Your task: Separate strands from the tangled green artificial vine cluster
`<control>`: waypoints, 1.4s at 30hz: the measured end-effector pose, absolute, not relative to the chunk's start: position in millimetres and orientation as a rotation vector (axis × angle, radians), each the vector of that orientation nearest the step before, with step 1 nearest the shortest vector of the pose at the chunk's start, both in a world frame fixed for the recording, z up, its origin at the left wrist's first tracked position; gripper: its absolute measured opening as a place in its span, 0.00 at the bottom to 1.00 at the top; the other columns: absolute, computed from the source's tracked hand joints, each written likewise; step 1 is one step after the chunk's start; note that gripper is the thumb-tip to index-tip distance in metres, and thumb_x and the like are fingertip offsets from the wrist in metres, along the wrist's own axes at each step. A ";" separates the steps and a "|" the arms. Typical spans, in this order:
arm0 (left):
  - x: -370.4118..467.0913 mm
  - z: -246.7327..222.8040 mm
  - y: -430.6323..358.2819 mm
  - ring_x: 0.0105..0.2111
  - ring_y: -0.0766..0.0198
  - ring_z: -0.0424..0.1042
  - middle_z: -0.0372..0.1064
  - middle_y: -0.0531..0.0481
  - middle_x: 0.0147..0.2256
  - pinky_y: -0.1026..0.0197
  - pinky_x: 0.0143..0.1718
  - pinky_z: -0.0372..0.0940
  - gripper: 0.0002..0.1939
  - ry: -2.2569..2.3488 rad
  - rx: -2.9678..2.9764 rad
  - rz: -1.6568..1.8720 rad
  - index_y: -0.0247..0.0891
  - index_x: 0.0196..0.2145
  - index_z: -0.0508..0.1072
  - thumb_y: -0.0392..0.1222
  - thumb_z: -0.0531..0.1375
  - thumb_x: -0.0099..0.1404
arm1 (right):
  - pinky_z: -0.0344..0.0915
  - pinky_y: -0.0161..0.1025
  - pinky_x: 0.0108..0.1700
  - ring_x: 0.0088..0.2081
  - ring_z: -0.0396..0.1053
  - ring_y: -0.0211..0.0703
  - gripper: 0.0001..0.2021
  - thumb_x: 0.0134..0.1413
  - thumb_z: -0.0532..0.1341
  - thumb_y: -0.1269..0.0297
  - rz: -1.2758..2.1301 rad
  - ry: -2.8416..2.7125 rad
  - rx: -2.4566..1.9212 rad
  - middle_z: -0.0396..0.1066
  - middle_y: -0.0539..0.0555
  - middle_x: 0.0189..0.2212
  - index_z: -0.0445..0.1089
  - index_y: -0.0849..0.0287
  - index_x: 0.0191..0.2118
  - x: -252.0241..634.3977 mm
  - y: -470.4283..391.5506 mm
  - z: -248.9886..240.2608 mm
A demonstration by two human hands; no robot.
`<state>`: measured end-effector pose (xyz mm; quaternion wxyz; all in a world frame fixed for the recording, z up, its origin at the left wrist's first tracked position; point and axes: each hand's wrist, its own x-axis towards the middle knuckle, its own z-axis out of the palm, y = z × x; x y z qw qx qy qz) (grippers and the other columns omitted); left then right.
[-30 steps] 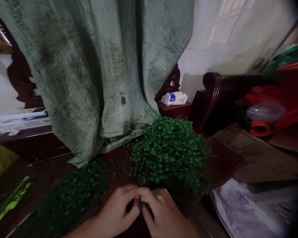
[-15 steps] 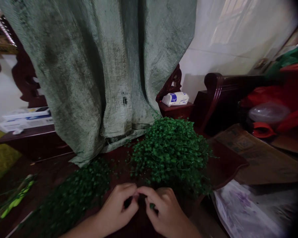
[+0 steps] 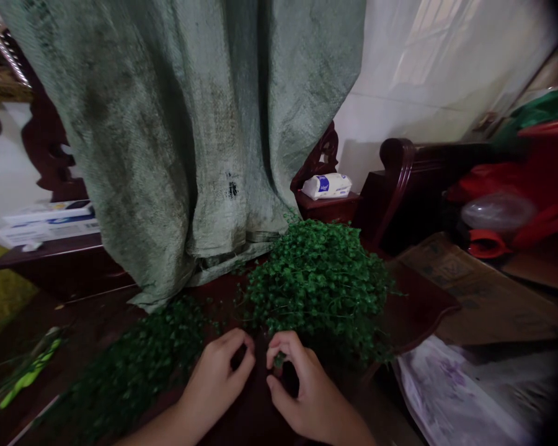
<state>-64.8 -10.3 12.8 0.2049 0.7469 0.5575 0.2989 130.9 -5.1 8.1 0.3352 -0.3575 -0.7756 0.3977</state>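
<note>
My left hand (image 3: 221, 368) is over the dark red tabletop, its thumb and bent index finger pressed close together; anything between them is too small to make out. Just to its right, my right hand (image 3: 300, 387) has its fingers curled round a small green sprig (image 3: 279, 358), with the thumb standing a little apart from the fingertips. A narrow gap separates the two hands. Beyond my right hand rises a big heap of leafy green stems (image 3: 320, 279). A lower, darker spread of greens (image 3: 134, 365) lies left of my left hand.
A grey-green woven sack (image 3: 214, 124) hangs behind the greens. A tissue pack (image 3: 328, 186) and white boxes (image 3: 49, 223) rest on wooden ledges. At far left lies a bright yellow-green strip (image 3: 30, 378). Flattened cardboard (image 3: 460, 285) and red bags (image 3: 549, 179) are on the right.
My hands were together at the fingertips and have now moved apart. The right hand's fingers have lifted and loosened slightly. The heaps of greens look the same.
</note>
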 end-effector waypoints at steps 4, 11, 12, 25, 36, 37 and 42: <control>-63.2 14.1 -12.9 0.26 0.57 0.70 0.67 0.51 0.27 0.60 0.28 0.57 0.07 1.820 2.078 0.728 0.41 0.28 0.63 0.40 0.54 0.65 | 0.62 0.38 0.52 0.48 0.68 0.40 0.14 0.66 0.52 0.71 1.089 -2.013 -0.906 0.70 0.49 0.47 0.60 0.47 0.53 131.3 -0.8 4.1; -67.7 8.2 -12.6 0.28 0.59 0.69 0.62 0.51 0.32 0.59 0.28 0.59 0.04 1.979 2.135 0.734 0.42 0.32 0.61 0.33 0.51 0.62 | 0.64 0.35 0.47 0.43 0.72 0.40 0.08 0.66 0.55 0.68 1.128 -1.929 -0.948 0.73 0.49 0.41 0.62 0.51 0.49 128.9 1.8 0.8; -68.5 7.7 -13.8 0.28 0.59 0.69 0.62 0.51 0.32 0.59 0.29 0.60 0.05 1.900 2.160 0.818 0.42 0.32 0.61 0.33 0.51 0.64 | 0.64 0.34 0.46 0.43 0.72 0.39 0.07 0.66 0.55 0.68 1.113 -1.940 -0.947 0.73 0.49 0.40 0.63 0.52 0.47 128.8 1.6 2.0; -63.3 11.2 -19.9 0.28 0.62 0.69 0.66 0.52 0.29 0.63 0.29 0.60 0.13 1.234 2.403 0.792 0.41 0.32 0.65 0.37 0.47 0.74 | 0.62 0.35 0.47 0.45 0.69 0.40 0.10 0.64 0.53 0.73 0.994 -2.116 -0.960 0.69 0.48 0.43 0.60 0.50 0.47 132.5 -5.0 3.9; -65.2 13.3 -12.5 0.28 0.63 0.69 0.66 0.54 0.26 0.65 0.31 0.60 0.13 1.274 2.085 0.835 0.40 0.27 0.65 0.41 0.52 0.70 | 0.63 0.37 0.49 0.48 0.71 0.41 0.15 0.63 0.53 0.74 0.953 -2.178 -0.971 0.71 0.49 0.45 0.58 0.49 0.51 129.0 -7.3 6.9; -64.5 12.9 -11.1 0.27 0.64 0.68 0.65 0.54 0.24 0.65 0.30 0.60 0.15 1.279 2.081 0.824 0.40 0.26 0.64 0.41 0.51 0.71 | 0.64 0.37 0.48 0.47 0.71 0.42 0.14 0.63 0.53 0.73 0.940 -2.149 -0.991 0.71 0.49 0.45 0.58 0.50 0.51 128.5 -7.3 4.5; -62.3 11.8 -9.3 0.26 0.64 0.68 0.64 0.54 0.24 0.65 0.28 0.58 0.12 1.296 2.106 0.824 0.40 0.25 0.63 0.38 0.50 0.68 | 0.65 0.35 0.48 0.45 0.72 0.41 0.10 0.63 0.56 0.72 0.901 -2.040 -0.978 0.72 0.49 0.42 0.61 0.52 0.47 127.5 -5.5 -3.3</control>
